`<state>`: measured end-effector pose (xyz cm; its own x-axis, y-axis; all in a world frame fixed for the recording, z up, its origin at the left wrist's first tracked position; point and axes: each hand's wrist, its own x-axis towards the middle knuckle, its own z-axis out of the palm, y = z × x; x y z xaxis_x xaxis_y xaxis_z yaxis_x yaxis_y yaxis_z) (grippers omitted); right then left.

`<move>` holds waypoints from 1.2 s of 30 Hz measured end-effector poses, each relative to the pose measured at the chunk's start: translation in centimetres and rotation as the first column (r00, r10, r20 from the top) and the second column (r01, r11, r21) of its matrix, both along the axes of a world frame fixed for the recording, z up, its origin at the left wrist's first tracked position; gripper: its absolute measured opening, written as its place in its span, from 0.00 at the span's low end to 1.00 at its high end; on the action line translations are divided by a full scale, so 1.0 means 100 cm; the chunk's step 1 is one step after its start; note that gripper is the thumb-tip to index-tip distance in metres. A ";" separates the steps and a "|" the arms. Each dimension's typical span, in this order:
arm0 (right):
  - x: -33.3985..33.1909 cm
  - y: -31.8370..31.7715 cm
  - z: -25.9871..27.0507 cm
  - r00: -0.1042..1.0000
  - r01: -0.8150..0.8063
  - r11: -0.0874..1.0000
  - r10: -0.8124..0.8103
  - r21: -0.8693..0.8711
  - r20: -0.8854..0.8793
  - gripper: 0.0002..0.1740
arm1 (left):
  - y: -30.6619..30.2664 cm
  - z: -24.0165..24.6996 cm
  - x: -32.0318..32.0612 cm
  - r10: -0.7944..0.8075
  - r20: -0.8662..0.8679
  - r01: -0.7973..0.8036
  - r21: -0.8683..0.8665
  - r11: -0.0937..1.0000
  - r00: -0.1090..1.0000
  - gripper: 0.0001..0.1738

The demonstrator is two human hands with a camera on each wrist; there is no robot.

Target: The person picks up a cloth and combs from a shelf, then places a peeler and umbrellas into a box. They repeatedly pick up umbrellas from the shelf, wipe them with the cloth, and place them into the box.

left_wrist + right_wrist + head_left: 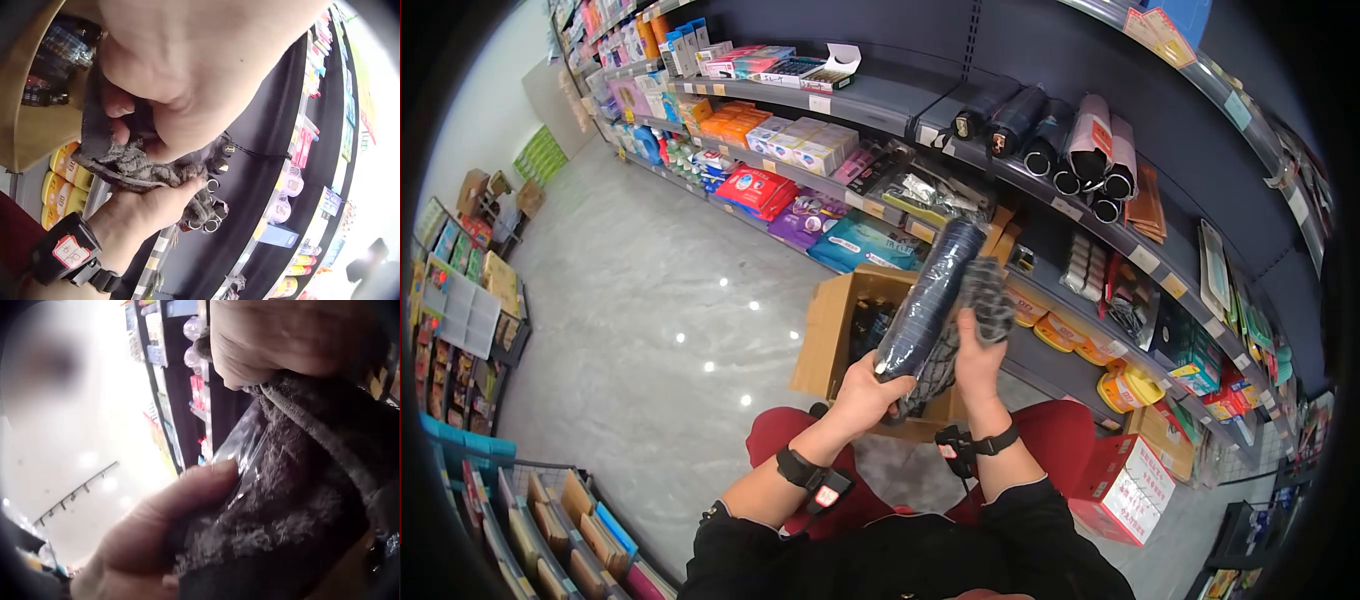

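Note:
In the head view I hold two folded umbrellas upright in front of a shop shelf. My left hand grips the lower end of a dark blue umbrella in a clear plastic sleeve. My right hand wraps round a grey patterned umbrella pressed against the blue one. The left wrist view shows my left hand and my right hand both closed on the grey umbrella, its metal rib tips sticking out. In the right wrist view my thumb lies on the grey umbrella and plastic sleeve.
An open cardboard box with more umbrellas stands on the floor below my hands. Rolled umbrellas lie on the dark shelf ahead. A red-and-white carton sits at the right, and a rack of goods at lower left. Grey floor opens leftward.

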<state>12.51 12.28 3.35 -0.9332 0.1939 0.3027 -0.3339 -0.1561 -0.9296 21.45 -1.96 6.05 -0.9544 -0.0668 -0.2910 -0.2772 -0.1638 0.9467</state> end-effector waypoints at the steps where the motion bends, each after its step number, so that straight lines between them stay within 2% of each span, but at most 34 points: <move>1: 0.002 -0.005 0.005 1.000 -0.012 0.996 0.013 0.084 -0.018 0.19 | -0.001 -0.001 0.000 -0.003 -0.002 0.003 -0.005 1.000 1.000 0.19; 2: 0.008 -0.010 0.010 0.992 0.003 0.987 0.017 0.161 -0.123 0.22 | -0.001 -0.002 -0.001 -0.001 -0.021 -0.001 -0.065 0.998 1.000 0.19; 3: 0.010 -0.009 0.016 0.953 0.058 0.915 0.068 0.400 -0.294 0.25 | -0.003 -0.004 -0.003 0.003 -0.041 -0.008 -0.122 0.992 0.999 0.19; 4: 0.019 -0.012 0.023 0.915 -0.005 0.878 0.196 0.479 -0.351 0.27 | -0.005 -0.009 -0.007 0.036 -0.103 -0.046 -0.097 0.994 0.994 0.18; 5: 0.030 -0.016 0.031 0.861 -0.057 0.828 0.324 0.557 -0.393 0.30 | -0.010 -0.010 -0.010 0.100 -0.078 -0.108 -0.103 0.989 0.992 0.16; 6: 0.038 -0.015 0.037 0.843 -0.220 0.775 0.457 0.593 -0.284 0.25 | -0.017 -0.019 -0.013 0.138 -0.292 -0.178 -0.116 0.977 0.947 0.15; 7: 0.044 -0.014 0.039 0.797 -0.375 0.701 0.578 0.607 -0.174 0.21 | -0.027 -0.036 -0.018 0.161 -0.495 -0.249 -0.117 0.961 0.854 0.14; 8: 0.044 -0.010 0.030 0.794 -0.520 0.720 0.606 0.459 -0.052 0.28 | -0.041 -0.054 -0.025 0.186 -0.559 -0.412 -0.312 0.856 0.808 0.11; 9: 0.041 -0.004 0.030 0.792 -0.521 0.724 0.608 0.452 -0.060 0.28 | -0.049 -0.034 -0.022 0.181 -0.563 -0.415 -0.320 0.851 0.806 0.11; 11: 0.032 0.014 0.035 0.838 -0.544 0.796 0.527 0.265 0.139 0.24 | -0.064 0.027 -0.018 0.266 -0.201 -0.307 -0.215 0.927 0.943 0.10; 12: 0.024 0.023 0.039 0.857 -0.513 0.809 0.503 0.288 0.112 0.20 | -0.076 0.028 -0.025 0.276 -0.248 -0.327 -0.195 0.925 0.929 0.13; 13: 0.014 0.032 0.043 0.874 -0.479 0.820 0.479 0.312 0.083 0.16 | -0.081 0.050 -0.031 0.270 -0.269 -0.336 -0.240 0.911 0.925 0.12; 16: -0.008 0.051 0.039 0.918 -0.295 0.802 0.389 0.520 -0.080 0.15 | -0.099 0.083 -0.070 0.263 -0.333 -0.357 -0.262 0.897 0.906 0.12; 17: -0.010 0.053 0.039 0.917 -0.290 0.803 0.388 0.520 -0.088 0.15 | -0.100 0.098 -0.086 0.228 -0.349 -0.327 -0.257 0.909 0.909 0.12; 19: -0.011 0.058 0.035 0.928 -0.315 0.785 0.372 0.533 0.000 0.16 | -0.100 0.121 -0.122 0.187 -0.370 -0.293 -0.256 0.921 0.910 0.12; 21: -0.017 0.061 0.004 0.927 -0.336 0.780 0.373 0.528 0.038 0.18 | -0.091 0.139 -0.163 0.174 -0.320 -0.258 -0.245 0.934 0.931 0.16; 23: -0.021 0.059 -0.002 0.919 -0.274 0.720 0.390 0.637 -0.047 0.21 | -0.080 0.150 -0.205 0.140 -0.318 -0.230 -0.266 0.936 0.938 0.17; 24: -0.023 0.058 -0.004 0.922 -0.273 0.726 0.384 0.631 -0.043 0.21 | -0.074 0.152 -0.225 0.110 -0.306 -0.200 -0.281 0.938 0.946 0.18; 26: -0.023 0.059 -0.006 0.903 -0.296 0.657 0.428 0.693 -0.021 0.23 | -0.062 0.150 -0.263 0.090 -0.296 -0.187 -0.319 0.929 0.951 0.18; 27: -0.023 0.061 -0.006 0.885 -0.324 0.628 0.466 0.708 -0.008 0.29 | -0.055 0.153 -0.276 0.083 -0.302 -0.191 -0.349 0.917 0.950 0.19; 31: -0.026 0.068 -0.002 0.867 -0.342 0.581 0.498 0.738 0.010 0.31 | -0.032 0.156 -0.316 0.050 -0.246 -0.159 -0.451 0.878 0.968 0.20; 33: -0.028 0.073 0.006 0.860 -0.361 0.567 0.509 0.741 0.029 0.32 | -0.023 0.148 -0.331 0.040 -0.340 -0.243 -0.580 0.778 0.940 0.25; 34: -0.028 0.075 0.009 0.863 -0.365 0.570 0.505 0.736 0.037 0.32 | -0.024 0.140 -0.340 0.005 -0.426 -0.304 -0.637 0.709 0.904 0.31; 36: -0.030 0.078 0.013 0.875 -0.329 0.583 0.485 0.743 0.006 0.32 | -0.028 0.136 -0.348 -0.030 -0.431 -0.297 -0.669 0.681 0.902 0.30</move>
